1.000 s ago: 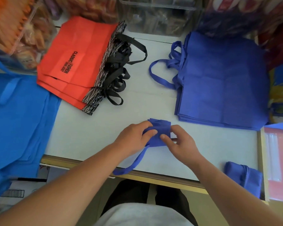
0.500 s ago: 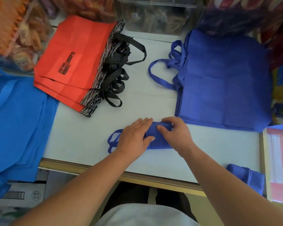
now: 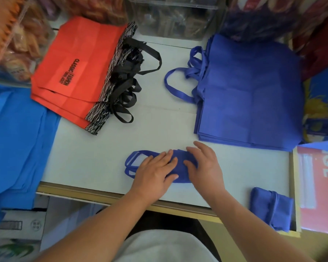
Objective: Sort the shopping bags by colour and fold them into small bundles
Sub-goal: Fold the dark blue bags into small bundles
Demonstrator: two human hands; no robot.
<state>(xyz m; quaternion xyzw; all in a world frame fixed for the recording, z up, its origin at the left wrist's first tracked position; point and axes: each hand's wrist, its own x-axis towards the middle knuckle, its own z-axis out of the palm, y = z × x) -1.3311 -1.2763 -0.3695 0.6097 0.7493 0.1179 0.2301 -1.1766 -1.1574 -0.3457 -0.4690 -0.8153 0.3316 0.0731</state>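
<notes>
- A white table [image 3: 159,129] is holding everything, and its near edge has a yellowish wood rim.
- A small folded dark blue bag [image 3: 180,170] is lying on the table near that rim, right in front of the person.
- The left hand [image 3: 155,173] is lying flat on the folded bag with its fingers straight, pressing it down.
- The right hand [image 3: 204,167] is pressing the other end of the folded bag, with its fingers spread and flat.
- The bag's handles [image 3: 133,163] are sticking out to the left of the folded bag, lying loose on the table.
- A finished bundle [image 3: 271,207] of the same blue is sitting to the right of the folded bag, at the table's corner.
- A flat pile of dark blue bags [image 3: 250,91] is lying behind the folded bag, to the right.
- A pile of red bags [image 3: 78,63] with black handles [image 3: 129,82] is lying behind the folded bag, to the left.
- Light blue bags [image 3: 17,138] are hanging over the table's edge, far left of the folded bag.
- A clear plastic box [image 3: 174,16] is standing well behind the folded bag.
- Snack packets [image 3: 17,35] are crowding the far left corner.
- A cardboard box [image 3: 17,224] is sitting low down, left of the folded bag.
</notes>
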